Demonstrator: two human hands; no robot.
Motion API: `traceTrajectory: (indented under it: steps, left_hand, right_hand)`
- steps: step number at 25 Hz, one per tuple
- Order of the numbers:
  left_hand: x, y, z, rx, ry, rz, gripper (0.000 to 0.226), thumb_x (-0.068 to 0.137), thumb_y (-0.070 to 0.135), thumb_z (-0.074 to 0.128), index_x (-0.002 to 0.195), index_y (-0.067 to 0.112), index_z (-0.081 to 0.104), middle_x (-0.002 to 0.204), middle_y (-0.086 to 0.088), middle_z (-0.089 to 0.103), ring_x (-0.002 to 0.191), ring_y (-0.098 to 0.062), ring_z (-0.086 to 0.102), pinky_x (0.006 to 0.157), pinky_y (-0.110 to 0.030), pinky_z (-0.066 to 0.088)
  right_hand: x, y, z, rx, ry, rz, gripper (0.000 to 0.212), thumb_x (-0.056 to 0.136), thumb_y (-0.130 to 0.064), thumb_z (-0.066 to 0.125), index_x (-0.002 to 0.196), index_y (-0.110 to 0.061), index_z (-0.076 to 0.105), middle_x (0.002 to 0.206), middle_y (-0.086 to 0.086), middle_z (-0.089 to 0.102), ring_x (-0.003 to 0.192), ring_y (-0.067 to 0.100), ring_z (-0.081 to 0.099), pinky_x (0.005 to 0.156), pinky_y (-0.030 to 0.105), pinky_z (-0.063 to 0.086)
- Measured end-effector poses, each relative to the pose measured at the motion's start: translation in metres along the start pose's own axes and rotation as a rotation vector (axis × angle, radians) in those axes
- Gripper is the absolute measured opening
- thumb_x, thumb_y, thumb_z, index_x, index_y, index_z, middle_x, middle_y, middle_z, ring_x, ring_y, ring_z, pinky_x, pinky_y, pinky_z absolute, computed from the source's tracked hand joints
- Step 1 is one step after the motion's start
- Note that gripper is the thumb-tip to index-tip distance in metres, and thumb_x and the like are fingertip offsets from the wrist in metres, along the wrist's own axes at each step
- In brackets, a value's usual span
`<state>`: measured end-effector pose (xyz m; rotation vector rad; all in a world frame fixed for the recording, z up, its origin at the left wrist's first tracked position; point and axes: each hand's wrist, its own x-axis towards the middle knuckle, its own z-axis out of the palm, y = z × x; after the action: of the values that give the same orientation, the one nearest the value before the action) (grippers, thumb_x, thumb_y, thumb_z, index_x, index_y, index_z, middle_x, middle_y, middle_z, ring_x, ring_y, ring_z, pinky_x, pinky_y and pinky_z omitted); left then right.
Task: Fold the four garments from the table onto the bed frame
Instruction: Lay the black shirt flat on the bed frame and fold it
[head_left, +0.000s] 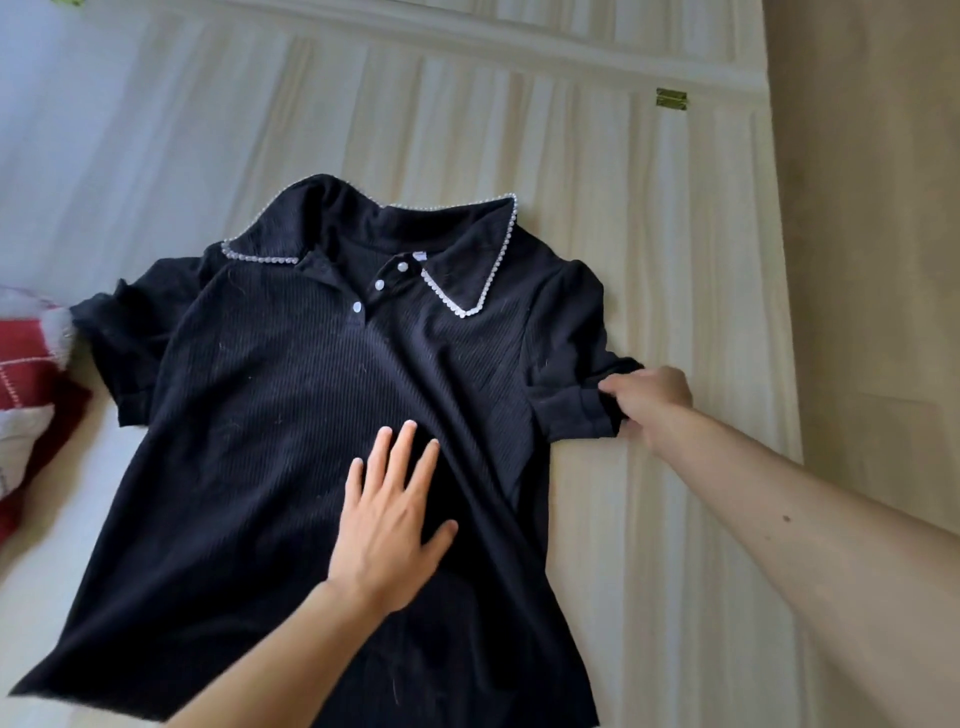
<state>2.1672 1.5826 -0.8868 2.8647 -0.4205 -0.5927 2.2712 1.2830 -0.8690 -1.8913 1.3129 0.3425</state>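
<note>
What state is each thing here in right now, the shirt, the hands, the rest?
Black ribbed short-sleeved shirt with pearl-trimmed collar: spread face up, unfolded, on the pale wooden slats.
Left hand: flat, fingers straight, pressing the shirt's middle.
Right hand: pinching the sleeve cuff.
Red and white cloth: bunched at the left edge.

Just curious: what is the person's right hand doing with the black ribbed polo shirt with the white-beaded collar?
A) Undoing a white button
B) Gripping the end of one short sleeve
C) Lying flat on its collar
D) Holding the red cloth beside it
B: the right hand has its fingers curled round the cuff of one short sleeve of the black ribbed polo shirt, while the left hand lies flat on the shirt's front.
</note>
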Motion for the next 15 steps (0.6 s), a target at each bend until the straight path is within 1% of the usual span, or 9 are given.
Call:
traceTrajectory:
  steps: [1,2,4,6,7,8,10,12,15]
  left_hand:
    - [-0.001,0.004,0.007,0.018,-0.024,-0.001,0.094,0.085,0.060,0.056,0.162,0.019,0.020,0.172,-0.009,0.005,0.158,-0.033,0.001,0.123,-0.058,0.023]
    - [-0.004,0.007,0.010,0.037,-0.034,0.000,0.099,0.084,0.061,0.060,0.163,0.020,0.016,0.172,-0.010,0.001,0.158,-0.033,-0.003,0.123,-0.060,0.021]
    - [-0.010,0.009,0.015,0.069,-0.036,0.008,0.105,0.081,0.064,0.063,0.163,0.020,0.016,0.172,-0.011,0.000,0.158,-0.034,-0.003,0.122,-0.062,0.022]
    - [-0.013,0.010,0.018,0.073,-0.031,0.015,0.106,0.080,0.066,0.064,0.163,0.018,0.019,0.172,-0.012,0.003,0.158,-0.035,0.000,0.121,-0.063,0.023]
    - [-0.014,0.010,0.021,0.075,-0.020,0.013,0.106,0.080,0.067,0.064,0.163,0.018,0.019,0.172,-0.011,0.003,0.158,-0.034,0.000,0.121,-0.063,0.022]
    - [-0.014,0.010,0.023,0.078,-0.010,0.009,0.107,0.080,0.068,0.063,0.163,0.018,0.019,0.172,-0.011,0.002,0.158,-0.034,-0.001,0.121,-0.063,0.021]
    - [-0.015,0.009,0.024,0.086,-0.001,0.007,0.109,0.079,0.070,0.061,0.163,0.017,0.016,0.172,-0.009,0.001,0.159,-0.033,-0.002,0.122,-0.062,0.020]
    - [-0.013,0.004,0.025,0.100,-0.005,0.009,0.112,0.079,0.074,0.058,0.163,0.016,0.013,0.172,-0.008,-0.001,0.159,-0.032,-0.002,0.123,-0.059,0.018]
    - [-0.015,0.002,0.027,0.117,-0.024,0.030,0.112,0.079,0.079,0.049,0.163,0.015,0.014,0.172,-0.008,0.000,0.159,-0.033,0.000,0.122,-0.057,0.013]
  right_hand:
    - [0.005,-0.001,-0.013,-0.092,0.086,-0.085,0.015,0.077,-0.017,0.075,0.086,-0.005,0.074,0.085,0.011,0.070,0.076,0.030,0.067,0.070,0.031,0.054]
    - [0.007,-0.001,-0.028,-0.169,0.175,-0.174,0.013,0.080,-0.018,0.069,0.076,-0.005,0.069,0.074,0.010,0.064,0.068,0.029,0.061,0.064,0.029,0.047]
    - [0.009,0.003,-0.049,-0.208,0.262,-0.270,0.021,0.085,-0.027,0.063,0.074,-0.011,0.056,0.073,0.005,0.057,0.069,0.028,0.055,0.064,0.032,0.041]
    - [0.000,0.000,-0.042,-0.235,0.180,-0.250,0.041,0.079,-0.055,0.066,0.086,-0.016,0.053,0.086,0.000,0.058,0.077,0.027,0.056,0.071,0.034,0.042]
    - [-0.003,0.000,-0.030,-0.354,0.107,-0.255,0.053,0.073,-0.067,0.067,0.087,-0.018,0.052,0.089,-0.001,0.057,0.078,0.026,0.058,0.072,0.034,0.042]
    - [-0.006,0.004,-0.016,-0.495,0.044,-0.287,0.056,0.070,-0.071,0.067,0.087,-0.019,0.052,0.092,-0.001,0.057,0.080,0.027,0.059,0.072,0.033,0.042]
    - [-0.005,0.008,0.001,-0.635,-0.008,-0.394,0.039,0.079,-0.052,0.072,0.085,-0.016,0.058,0.098,0.003,0.062,0.086,0.031,0.062,0.069,0.033,0.042]
    - [0.007,0.004,-0.010,-0.550,0.042,-0.484,0.017,0.082,-0.028,0.071,0.082,-0.014,0.061,0.095,0.010,0.067,0.089,0.036,0.065,0.068,0.033,0.044]
    - [0.036,-0.009,-0.054,-0.336,0.219,-0.550,0.006,0.086,-0.014,0.063,0.088,-0.012,0.057,0.096,0.016,0.066,0.090,0.039,0.061,0.069,0.034,0.042]
